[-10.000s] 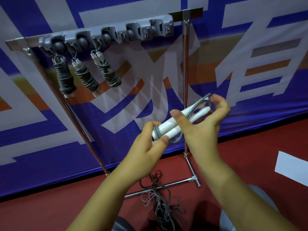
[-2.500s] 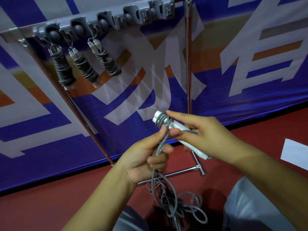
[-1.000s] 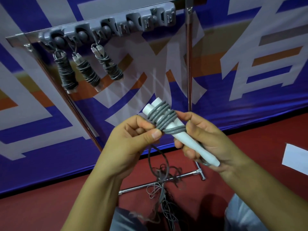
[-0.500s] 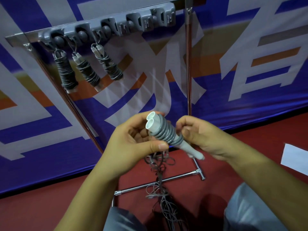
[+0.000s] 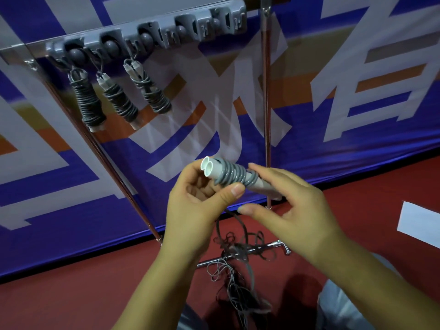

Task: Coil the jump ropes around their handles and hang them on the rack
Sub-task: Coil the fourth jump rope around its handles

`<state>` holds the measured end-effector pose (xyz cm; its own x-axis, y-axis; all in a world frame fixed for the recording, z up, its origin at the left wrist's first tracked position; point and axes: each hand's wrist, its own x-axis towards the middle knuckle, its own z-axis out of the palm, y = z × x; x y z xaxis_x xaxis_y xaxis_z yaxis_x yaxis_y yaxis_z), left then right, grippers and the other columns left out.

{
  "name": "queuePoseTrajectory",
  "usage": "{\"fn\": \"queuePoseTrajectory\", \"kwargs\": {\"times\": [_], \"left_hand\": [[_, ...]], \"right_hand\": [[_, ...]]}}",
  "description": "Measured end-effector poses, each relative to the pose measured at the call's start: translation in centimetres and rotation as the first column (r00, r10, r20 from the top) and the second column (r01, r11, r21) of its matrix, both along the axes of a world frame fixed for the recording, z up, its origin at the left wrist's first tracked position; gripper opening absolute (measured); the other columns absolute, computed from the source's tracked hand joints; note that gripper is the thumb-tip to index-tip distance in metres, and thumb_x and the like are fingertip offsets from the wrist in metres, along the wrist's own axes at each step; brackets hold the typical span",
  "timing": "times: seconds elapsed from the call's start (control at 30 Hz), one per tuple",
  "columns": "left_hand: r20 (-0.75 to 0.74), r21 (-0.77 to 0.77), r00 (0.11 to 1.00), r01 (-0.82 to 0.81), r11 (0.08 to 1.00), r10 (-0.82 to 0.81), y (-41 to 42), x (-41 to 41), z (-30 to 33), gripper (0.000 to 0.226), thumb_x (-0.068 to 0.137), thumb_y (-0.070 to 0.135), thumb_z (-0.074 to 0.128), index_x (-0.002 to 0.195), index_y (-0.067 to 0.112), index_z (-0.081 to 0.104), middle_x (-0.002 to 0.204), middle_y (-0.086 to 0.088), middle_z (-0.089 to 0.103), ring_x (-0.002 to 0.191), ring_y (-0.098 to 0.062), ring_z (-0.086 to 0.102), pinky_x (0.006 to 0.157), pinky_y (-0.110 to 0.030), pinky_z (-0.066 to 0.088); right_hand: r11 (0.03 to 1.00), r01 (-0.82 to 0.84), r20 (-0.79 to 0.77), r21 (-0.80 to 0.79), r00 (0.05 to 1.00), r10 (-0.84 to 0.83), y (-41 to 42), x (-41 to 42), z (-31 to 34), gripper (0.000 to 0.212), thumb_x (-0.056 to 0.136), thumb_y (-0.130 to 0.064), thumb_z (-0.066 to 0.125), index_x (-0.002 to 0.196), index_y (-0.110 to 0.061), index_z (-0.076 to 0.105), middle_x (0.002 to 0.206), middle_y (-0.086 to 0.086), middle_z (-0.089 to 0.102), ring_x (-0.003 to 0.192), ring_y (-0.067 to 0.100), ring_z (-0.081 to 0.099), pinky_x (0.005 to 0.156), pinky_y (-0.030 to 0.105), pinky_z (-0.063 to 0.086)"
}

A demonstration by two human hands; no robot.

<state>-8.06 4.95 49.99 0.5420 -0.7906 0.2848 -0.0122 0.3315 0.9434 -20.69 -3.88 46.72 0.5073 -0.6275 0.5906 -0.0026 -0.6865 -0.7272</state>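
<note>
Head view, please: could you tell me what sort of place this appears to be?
Probably a sports hall or gym: a red floor, a large blue printed banner, and a rack hung with coiled jump ropes.

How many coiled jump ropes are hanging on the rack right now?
3, side by side at the rack's left end: left rope, middle rope, right rope. None looks hidden.

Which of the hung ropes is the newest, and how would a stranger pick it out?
Find the grey holder strip on the metal rack's top bar; three coiled ropes hang from its left end. Take the rightmost coiled rope. Unlike its two neighbours, it tilts most steeply and borders the strip's empty slots.
</note>
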Motion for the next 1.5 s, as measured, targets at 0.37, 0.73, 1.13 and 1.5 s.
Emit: {"fn": "queuePoseTrajectory", "kwargs": {"times": [0.37, 0.73, 1.13, 1.5], "left_hand": [[-0.108, 0.157, 0.989, 0.116, 0.981, -0.1, 0.1, 0.2, 0.3, 0.04, 0.066, 0.006, 0.071, 0.103, 0.007, 0.054, 0.087, -0.003, 0.064, 0.065, -0.01, 0.063, 0.057, -0.019, 0.049], [-0.24, 0.309, 0.822, 0.569, 0.762, -0.517, 0.9, 3.3, 1.4, 0.038, 0.073, -0.014, 0.054, 0.105, 0.004, 0.063, 0.086, -0.003, 0.068, 0.069, -0.006, 0.063, 0.063, -0.017, 0.05], [-0.241, 0.479, 0.87, 0.491, 0.727, -0.43, 0.7, 3.4, 0.4, 0.012, 0.08, 0.01, 0.066, 0.075, 0.007, 0.076, 0.074, -0.011, 0.071, 0.062, -0.013, 0.065, 0.06, -0.02, 0.053], [-0.239, 0.26, 0.928, 0.346, 0.901, -0.287, -0.3, 3.1, -0.5, 0.017, 0.066, 0.003, 0.064, 0.07, 0.012, 0.077, 0.064, -0.007, 0.068, 0.045, -0.007, 0.045, 0.05, -0.016, 0.043]], "right_hand": [[0.914, -0.185, 0.061, 0.362, 0.983, 0.175, -0.7, 0.0, 0.4, 0.032, 0.07, -0.028, 0.077, 0.1, -0.041, 0.073, 0.094, -0.007, 0.073, 0.091, 0.013, 0.068, 0.083, 0.032, 0.055], [0.745, -0.256, 0.126, 0.616, 0.966, 0.227, -0.1, -1.2, 1.6, 0.025, 0.064, -0.021, 0.076, 0.084, -0.035, 0.077, 0.088, -0.005, 0.076, 0.087, 0.01, 0.071, 0.082, 0.026, 0.055], [0.607, -0.223, 0.15, 0.763, 0.974, 0.169, -0.2, -0.8, 0.8, 0.025, 0.06, -0.023, 0.071, 0.083, -0.014, 0.075, 0.08, 0.008, 0.075, 0.072, 0.013, 0.069, 0.066, 0.023, 0.053], [0.456, -0.387, 0.268, 0.801, 0.914, 0.306, -1.8, -1.2, 2.3, 0.022, 0.068, -0.023, 0.065, 0.074, -0.006, 0.077, 0.072, 0.016, 0.07, 0.064, 0.017, 0.068, 0.059, 0.02, 0.053]]}}
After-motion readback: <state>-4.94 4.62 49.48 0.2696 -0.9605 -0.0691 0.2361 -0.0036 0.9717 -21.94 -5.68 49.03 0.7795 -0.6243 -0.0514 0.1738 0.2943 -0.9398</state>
